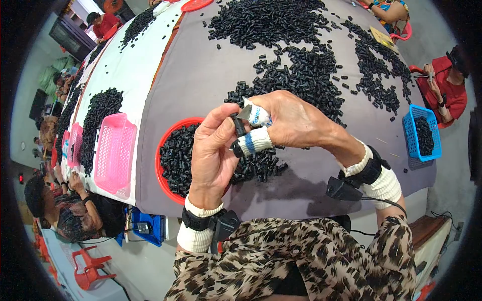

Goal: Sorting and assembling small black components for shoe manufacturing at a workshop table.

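Over the red basin (157, 165), my left hand (208, 155) pinches a small black cylindrical piece (239, 125) between thumb and fingers. My right hand (298, 118) is closed on a short grey blade (245, 112) with a white wrapping. The blade's edge meets or lies very close to the piece's upper end. A knitted white and blue finger cover (253, 142) is on one of my right fingers, near the piece. Many like black pieces (175, 158) fill the basin, and some lie beside it, partly behind my hands.
Large heaps of black pieces (271, 22) cover the far side of the grey tabletop (175, 85). A pink basket (116, 155) stands left, a blue basket (422, 133) right. Other people (444, 90) sit around the table. A red chair (90, 268) stands at lower left.
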`<state>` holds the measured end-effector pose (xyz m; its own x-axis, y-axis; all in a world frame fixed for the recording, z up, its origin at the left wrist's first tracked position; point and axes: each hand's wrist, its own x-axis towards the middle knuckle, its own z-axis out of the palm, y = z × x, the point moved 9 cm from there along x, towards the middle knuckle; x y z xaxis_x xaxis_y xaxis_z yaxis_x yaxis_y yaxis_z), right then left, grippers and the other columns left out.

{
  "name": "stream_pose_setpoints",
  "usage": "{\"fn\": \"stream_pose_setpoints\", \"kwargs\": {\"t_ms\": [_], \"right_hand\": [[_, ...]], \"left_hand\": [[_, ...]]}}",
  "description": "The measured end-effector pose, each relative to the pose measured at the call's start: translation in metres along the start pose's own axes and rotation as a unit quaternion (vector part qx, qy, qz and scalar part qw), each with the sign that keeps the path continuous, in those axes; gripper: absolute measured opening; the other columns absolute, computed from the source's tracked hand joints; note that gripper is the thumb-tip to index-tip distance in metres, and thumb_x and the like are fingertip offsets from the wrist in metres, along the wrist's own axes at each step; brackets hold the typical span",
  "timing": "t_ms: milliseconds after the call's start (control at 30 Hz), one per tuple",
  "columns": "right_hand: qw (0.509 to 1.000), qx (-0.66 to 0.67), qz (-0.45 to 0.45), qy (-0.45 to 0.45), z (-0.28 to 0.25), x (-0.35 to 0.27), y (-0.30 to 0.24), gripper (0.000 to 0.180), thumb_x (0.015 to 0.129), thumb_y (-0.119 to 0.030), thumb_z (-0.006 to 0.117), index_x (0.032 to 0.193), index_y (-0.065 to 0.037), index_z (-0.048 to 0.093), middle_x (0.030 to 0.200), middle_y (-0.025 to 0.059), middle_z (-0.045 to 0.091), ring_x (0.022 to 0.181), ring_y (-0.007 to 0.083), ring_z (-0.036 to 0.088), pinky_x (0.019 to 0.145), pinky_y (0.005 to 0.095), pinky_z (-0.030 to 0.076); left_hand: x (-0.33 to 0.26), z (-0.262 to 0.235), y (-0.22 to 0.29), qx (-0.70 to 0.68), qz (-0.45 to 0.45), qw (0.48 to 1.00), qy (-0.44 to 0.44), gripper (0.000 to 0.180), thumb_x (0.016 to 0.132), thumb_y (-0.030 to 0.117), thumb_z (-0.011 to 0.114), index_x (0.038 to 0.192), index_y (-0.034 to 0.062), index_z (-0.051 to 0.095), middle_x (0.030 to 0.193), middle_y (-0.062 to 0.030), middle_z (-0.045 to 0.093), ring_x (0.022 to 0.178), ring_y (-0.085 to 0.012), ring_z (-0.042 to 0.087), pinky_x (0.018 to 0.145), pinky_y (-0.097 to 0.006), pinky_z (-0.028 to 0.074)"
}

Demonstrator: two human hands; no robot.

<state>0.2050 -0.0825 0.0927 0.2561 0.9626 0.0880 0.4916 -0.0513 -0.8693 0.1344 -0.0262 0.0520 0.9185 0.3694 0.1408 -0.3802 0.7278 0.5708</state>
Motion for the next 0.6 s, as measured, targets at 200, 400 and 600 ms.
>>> {"fn": "stream_pose_setpoints", "kwargs": {"t_ms": [200, 400, 600], "right_hand": [[0.999, -0.020, 0.008, -0.025, 0.004, 0.000, 0.002, 0.027, 0.069, -0.021, 0.071, 0.076, -0.001, 0.054, 0.064, 0.0014, 0.055, 0.060, 0.0091, 0.049, 0.055, 0.0278, 0.041], [0.997, -0.063, -0.026, -0.026, 0.002, 0.000, -0.002, 0.027, 0.070, -0.023, 0.069, 0.076, -0.002, 0.053, 0.064, 0.0029, 0.055, 0.060, 0.0122, 0.051, 0.054, 0.0295, 0.041], [0.998, -0.014, -0.006, -0.054, 0.009, -0.002, 0.003, 0.029, 0.071, -0.024, 0.070, 0.076, -0.001, 0.053, 0.063, 0.0025, 0.052, 0.059, 0.0113, 0.048, 0.054, 0.0293, 0.040]], "left_hand": [[-0.001, -0.007, 0.000, 0.052, 0.000, 0.998, 0.034, 0.023, 0.083, 0.004, 0.058, 0.105, -0.0026, 0.056, 0.096, -0.0105, 0.062, 0.086, -0.0178, 0.061, 0.079, -0.030, 0.050], [0.000, -0.010, 0.002, 0.080, 0.016, 0.996, 0.031, 0.021, 0.086, 0.005, 0.052, 0.107, -0.0016, 0.054, 0.096, -0.0159, 0.062, 0.087, -0.0236, 0.063, 0.076, -0.036, 0.055], [-0.002, -0.008, 0.004, 0.120, 0.019, 0.991, 0.060, 0.022, 0.082, 0.004, 0.060, 0.102, -0.0034, 0.058, 0.095, -0.0100, 0.062, 0.086, -0.0158, 0.060, 0.077, -0.027, 0.049]]}}
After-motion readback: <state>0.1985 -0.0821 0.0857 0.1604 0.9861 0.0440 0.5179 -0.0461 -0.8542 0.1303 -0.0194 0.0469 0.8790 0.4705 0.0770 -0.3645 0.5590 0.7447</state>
